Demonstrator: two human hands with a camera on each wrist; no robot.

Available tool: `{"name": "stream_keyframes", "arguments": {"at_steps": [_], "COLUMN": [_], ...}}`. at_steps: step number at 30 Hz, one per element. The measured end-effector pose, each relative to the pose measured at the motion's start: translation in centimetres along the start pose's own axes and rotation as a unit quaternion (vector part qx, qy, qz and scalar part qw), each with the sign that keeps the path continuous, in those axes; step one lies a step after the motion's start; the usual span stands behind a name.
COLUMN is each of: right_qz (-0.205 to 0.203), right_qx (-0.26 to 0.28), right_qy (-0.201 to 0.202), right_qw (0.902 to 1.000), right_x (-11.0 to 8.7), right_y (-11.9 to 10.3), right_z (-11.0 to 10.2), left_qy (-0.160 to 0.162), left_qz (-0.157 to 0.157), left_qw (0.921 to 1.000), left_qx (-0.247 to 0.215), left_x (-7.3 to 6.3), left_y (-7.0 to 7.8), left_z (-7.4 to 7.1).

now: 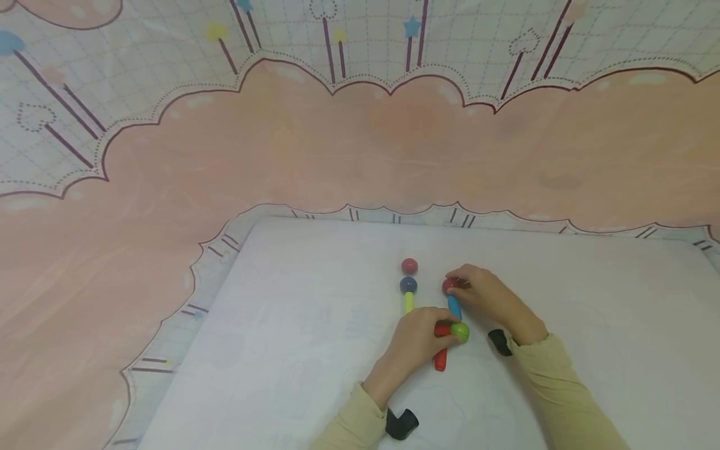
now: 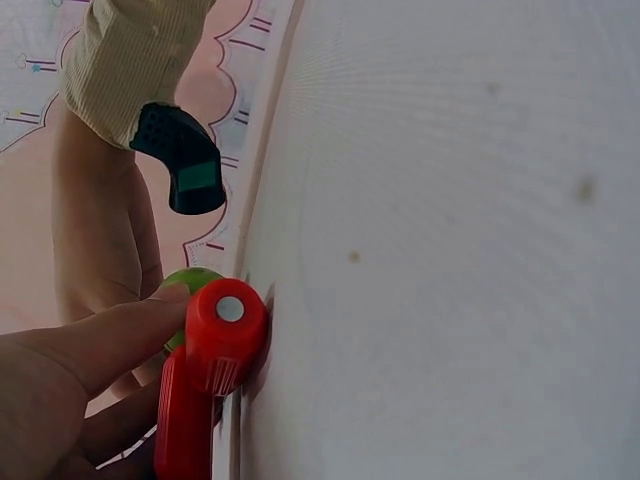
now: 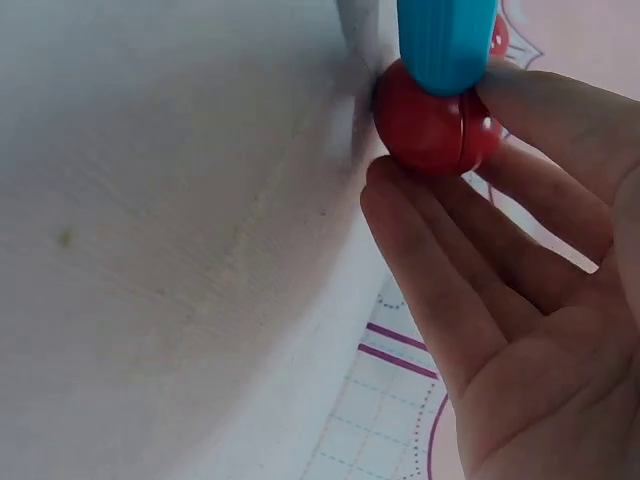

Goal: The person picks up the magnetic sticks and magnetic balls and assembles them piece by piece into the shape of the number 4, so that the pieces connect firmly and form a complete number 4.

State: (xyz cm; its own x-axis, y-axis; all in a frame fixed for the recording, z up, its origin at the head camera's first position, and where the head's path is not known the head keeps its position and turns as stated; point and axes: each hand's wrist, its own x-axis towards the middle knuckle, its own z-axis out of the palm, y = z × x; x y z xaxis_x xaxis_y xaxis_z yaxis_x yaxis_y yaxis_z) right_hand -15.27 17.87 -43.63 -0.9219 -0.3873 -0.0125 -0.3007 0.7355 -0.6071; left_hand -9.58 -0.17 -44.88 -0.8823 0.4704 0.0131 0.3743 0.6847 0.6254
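Note:
My left hand (image 1: 415,337) pinches a green ball (image 1: 460,331) between fingers and thumb. A red stick (image 1: 442,329) lies sideways against that ball, partly under the fingers. A second red stick (image 1: 440,361) points toward me; the left wrist view shows its silver-dotted end (image 2: 229,309). Farther out, my right hand (image 1: 495,301) holds a red ball (image 3: 425,125) by its fingertips. A blue stick (image 1: 454,307) touches this ball and reaches down to the green one. Left of them, a dark blue ball (image 1: 408,285) caps a yellow-green stick (image 1: 409,302), whose lower part my left hand hides.
Just beyond the dark blue ball sits another red ball (image 1: 409,266). The white tabletop (image 1: 281,325) spreads around the pieces, with a patterned peach cloth (image 1: 337,150) behind and at the left. Black wrist devices show at the left sleeve (image 1: 402,425) and right sleeve (image 1: 499,342).

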Motion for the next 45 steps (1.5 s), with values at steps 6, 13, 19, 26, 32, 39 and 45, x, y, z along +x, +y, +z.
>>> {"name": "stream_keyframes", "arguments": {"at_steps": [6,13,19,26,32,39,45], "right_qz": [0.009,0.006,-0.006,-0.055,-0.076,-0.091,-0.090], "right_qx": [-0.029,-0.050,-0.071,-0.088,-0.093,-0.097,-0.101], "right_qy": [0.029,0.059,0.067,0.093,0.103,0.107,0.106], "right_qw": [0.9991,0.9970,0.9952,0.9903,0.9874,0.9853,0.9852], "right_x": [-0.7,-1.9,-3.1,-4.4,-5.4,-6.3,-7.0], "right_y": [-0.3,-1.2,-1.6,-1.4,-1.9,-2.6,-2.9], "right_z": [0.1,-0.3,-0.2,0.0,-0.1,0.1,0.5], "left_qy": [0.002,-0.003,-0.006,-0.017,-0.035,-0.038,-0.041], "left_qz": [-0.003,-0.008,-0.010,-0.006,-0.001,0.004,0.012], "left_qw": [1.0000,0.9999,0.9999,0.9996,0.9988,0.9989,0.9988], "left_qx": [0.002,-0.008,-0.010,-0.021,-0.035,-0.026,-0.025], "left_x": [0.1,0.0,0.1,0.2,0.1,0.1,0.2], "left_y": [-0.1,-0.1,-0.1,-0.3,-0.6,-0.7,-0.7], "left_z": [0.1,0.1,0.0,-0.1,-0.4,-0.5,-0.7]}}
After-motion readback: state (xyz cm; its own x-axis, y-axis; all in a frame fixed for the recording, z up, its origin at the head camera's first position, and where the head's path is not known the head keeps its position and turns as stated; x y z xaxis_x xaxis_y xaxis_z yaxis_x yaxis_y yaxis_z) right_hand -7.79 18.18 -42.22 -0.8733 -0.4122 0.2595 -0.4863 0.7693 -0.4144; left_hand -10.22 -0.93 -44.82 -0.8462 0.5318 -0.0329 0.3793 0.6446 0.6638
